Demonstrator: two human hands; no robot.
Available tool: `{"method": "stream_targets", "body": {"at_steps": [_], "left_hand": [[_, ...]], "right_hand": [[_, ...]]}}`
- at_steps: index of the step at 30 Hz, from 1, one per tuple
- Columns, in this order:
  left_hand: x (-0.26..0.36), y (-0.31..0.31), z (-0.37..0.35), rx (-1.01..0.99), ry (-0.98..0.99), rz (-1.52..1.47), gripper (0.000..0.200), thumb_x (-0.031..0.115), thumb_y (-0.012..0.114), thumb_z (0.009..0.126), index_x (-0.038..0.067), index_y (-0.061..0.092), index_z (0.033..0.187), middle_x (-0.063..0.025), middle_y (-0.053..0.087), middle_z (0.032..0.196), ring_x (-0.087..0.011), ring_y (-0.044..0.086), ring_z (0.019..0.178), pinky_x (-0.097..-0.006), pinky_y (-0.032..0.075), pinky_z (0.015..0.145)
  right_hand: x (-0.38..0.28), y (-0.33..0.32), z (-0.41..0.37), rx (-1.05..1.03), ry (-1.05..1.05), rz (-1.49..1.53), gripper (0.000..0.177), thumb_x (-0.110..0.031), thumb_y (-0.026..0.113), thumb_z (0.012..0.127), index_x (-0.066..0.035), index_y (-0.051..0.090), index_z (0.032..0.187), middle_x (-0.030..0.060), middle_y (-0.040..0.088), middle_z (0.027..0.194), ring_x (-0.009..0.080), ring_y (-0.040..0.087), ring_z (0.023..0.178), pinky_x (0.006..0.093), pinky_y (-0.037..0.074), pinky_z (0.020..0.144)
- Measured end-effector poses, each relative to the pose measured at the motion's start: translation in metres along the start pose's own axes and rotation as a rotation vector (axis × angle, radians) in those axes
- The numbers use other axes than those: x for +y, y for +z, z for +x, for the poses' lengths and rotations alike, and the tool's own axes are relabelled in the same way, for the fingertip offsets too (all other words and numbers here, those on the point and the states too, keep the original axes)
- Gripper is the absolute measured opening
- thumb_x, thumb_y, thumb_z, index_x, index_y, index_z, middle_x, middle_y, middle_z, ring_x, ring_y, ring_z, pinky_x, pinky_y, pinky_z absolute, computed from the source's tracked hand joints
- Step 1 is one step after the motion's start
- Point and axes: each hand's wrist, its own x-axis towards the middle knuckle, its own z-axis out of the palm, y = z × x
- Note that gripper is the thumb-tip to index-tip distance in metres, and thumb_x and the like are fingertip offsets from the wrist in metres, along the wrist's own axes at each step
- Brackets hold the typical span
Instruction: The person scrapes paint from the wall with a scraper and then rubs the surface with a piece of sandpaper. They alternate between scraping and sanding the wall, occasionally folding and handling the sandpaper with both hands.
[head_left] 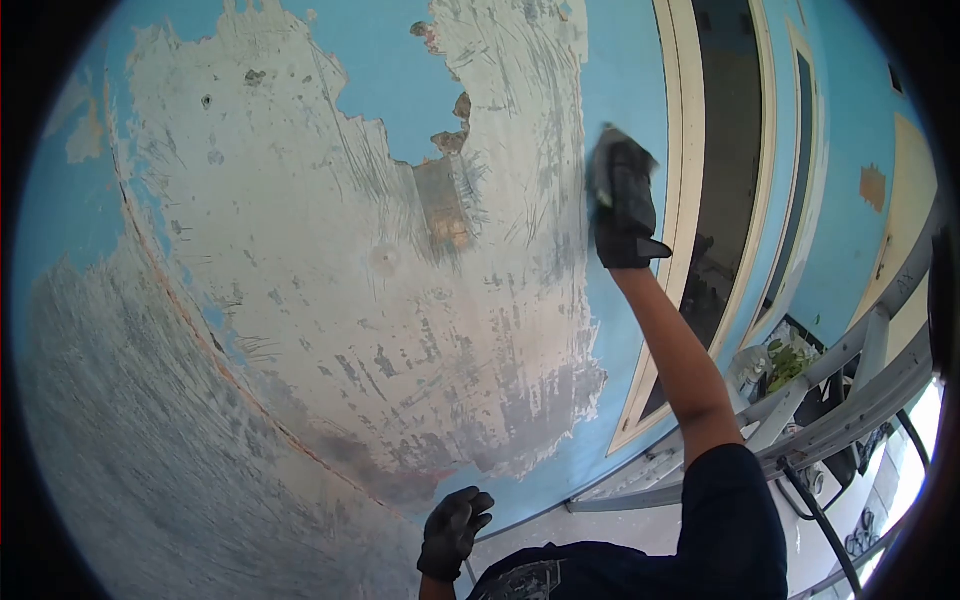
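My right hand (627, 190), in a black glove, reaches up to the wall (300, 190) beside the door frame. It is closed on a flat grey hand tool (604, 170) held against the surface, where peeled plaster meets blue paint. Motion blur and the glove hide the tool's exact kind. Low in the view, my left hand (455, 530), also gloved in black, hangs near the wall's lower part. Its fingers are loosely curled and slightly apart, with nothing visible in them. Scratched whitish plaster covers much of the wall, with blue paint (390, 80) left in patches.
A cream door frame (684, 130) stands just right of my right hand. Metal ladder rails (850, 400) curve along the right side, near my arm. Behind them are a leafy plant (790, 362) and footwear (862, 532). A crack (215, 345) runs down the wall on the left.
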Motion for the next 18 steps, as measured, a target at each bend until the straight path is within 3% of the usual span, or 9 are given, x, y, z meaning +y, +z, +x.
{"method": "stream_targets", "body": {"at_steps": [4, 6, 8, 10, 11, 12, 14, 15, 18], "left_hand": [[-0.001, 0.002, 0.002, 0.042, 0.01, -0.021, 0.035, 0.023, 0.058, 0.1, 0.001, 0.056, 0.128, -0.0148, 0.067, 0.118, -0.0291, 0.063, 0.113, -0.0417, 0.052, 0.091], [0.004, 0.004, -0.002, 0.03, 0.006, 0.081, 0.035, 0.023, 0.058, 0.1, 0.002, 0.056, 0.128, -0.0146, 0.067, 0.117, -0.0286, 0.063, 0.113, -0.0419, 0.052, 0.091], [0.007, -0.007, -0.002, 0.023, 0.008, 0.037, 0.035, 0.023, 0.058, 0.1, 0.002, 0.056, 0.129, -0.0147, 0.067, 0.118, -0.0287, 0.063, 0.113, -0.0417, 0.052, 0.091], [-0.003, -0.01, -0.005, 0.015, -0.001, -0.031, 0.036, 0.023, 0.058, 0.1, 0.002, 0.056, 0.129, -0.0147, 0.066, 0.118, -0.0287, 0.063, 0.113, -0.0414, 0.052, 0.091], [-0.003, -0.012, -0.005, 0.027, -0.017, -0.015, 0.036, 0.023, 0.058, 0.1, 0.002, 0.056, 0.129, -0.0148, 0.066, 0.118, -0.0286, 0.063, 0.113, -0.0414, 0.052, 0.091], [-0.001, -0.013, 0.0, 0.034, -0.018, 0.003, 0.036, 0.023, 0.059, 0.1, 0.001, 0.056, 0.129, -0.0149, 0.066, 0.118, -0.0284, 0.063, 0.113, -0.0413, 0.052, 0.091], [0.008, -0.012, -0.004, 0.026, -0.027, 0.041, 0.037, 0.023, 0.061, 0.099, 0.001, 0.056, 0.129, -0.0147, 0.066, 0.118, -0.0278, 0.063, 0.113, -0.0411, 0.052, 0.092], [0.011, -0.01, -0.005, 0.02, -0.021, 0.03, 0.037, 0.023, 0.061, 0.098, 0.001, 0.056, 0.128, -0.0145, 0.066, 0.118, -0.0274, 0.063, 0.113, -0.041, 0.052, 0.092], [0.006, -0.011, -0.006, 0.014, -0.029, -0.039, 0.035, 0.02, 0.062, 0.098, 0.001, 0.057, 0.127, -0.0136, 0.066, 0.117, -0.0266, 0.063, 0.112, -0.0403, 0.051, 0.092]], "right_hand": [[-0.047, 0.065, -0.02, 0.227, -0.193, -0.181, 0.041, -0.021, 0.044, 0.103, -0.002, 0.049, 0.139, 0.0088, 0.067, 0.113, 0.019, 0.067, 0.092, 0.031, 0.055, 0.083], [-0.043, 0.066, -0.009, 0.37, -0.324, 0.065, 0.033, -0.021, 0.044, 0.103, -0.004, 0.056, 0.128, 0.0091, 0.069, 0.102, 0.0188, 0.067, 0.087, 0.0296, 0.056, 0.078], [0.046, 0.1, -0.007, -0.012, 0.202, 1.438, 0.031, -0.01, 0.046, 0.101, 0.003, 0.054, 0.128, 0.0116, 0.066, 0.111, 0.0214, 0.065, 0.1, 0.0305, 0.055, 0.082], [-0.066, 0.042, 0.001, 0.369, -0.257, 0.085, 0.028, -0.014, 0.046, 0.102, 0.003, 0.057, 0.121, 0.0102, 0.068, 0.097, 0.0197, 0.069, 0.083, 0.0286, 0.057, 0.069], [-0.096, 0.06, -0.008, 0.357, -0.353, -0.547, 0.029, -0.015, 0.05, 0.1, 0.003, 0.057, 0.121, 0.0118, 0.068, 0.1, 0.0196, 0.069, 0.088, 0.0294, 0.058, 0.072], [-0.081, 0.105, -0.016, 0.289, -0.462, 0.136, 0.033, -0.018, 0.054, 0.097, 0.003, 0.056, 0.122, 0.0135, 0.067, 0.1, 0.0205, 0.069, 0.088, 0.0306, 0.058, 0.073], [-0.091, 0.058, 0.011, 0.274, -0.484, -0.248, 0.032, -0.021, 0.052, 0.098, 0.002, 0.057, 0.121, 0.0126, 0.068, 0.099, 0.0198, 0.069, 0.088, 0.0298, 0.058, 0.073], [-0.066, 0.016, 0.039, 0.067, -0.382, -0.433, 0.032, -0.021, 0.052, 0.099, 0.003, 0.058, 0.119, 0.0134, 0.068, 0.098, 0.0195, 0.069, 0.089, 0.0301, 0.059, 0.074], [-0.093, 0.037, 0.031, 0.209, -0.346, -0.468, 0.034, -0.021, 0.044, 0.104, 0.001, 0.056, 0.127, 0.0133, 0.065, 0.116, 0.0195, 0.065, 0.102, 0.0297, 0.055, 0.084]]}}
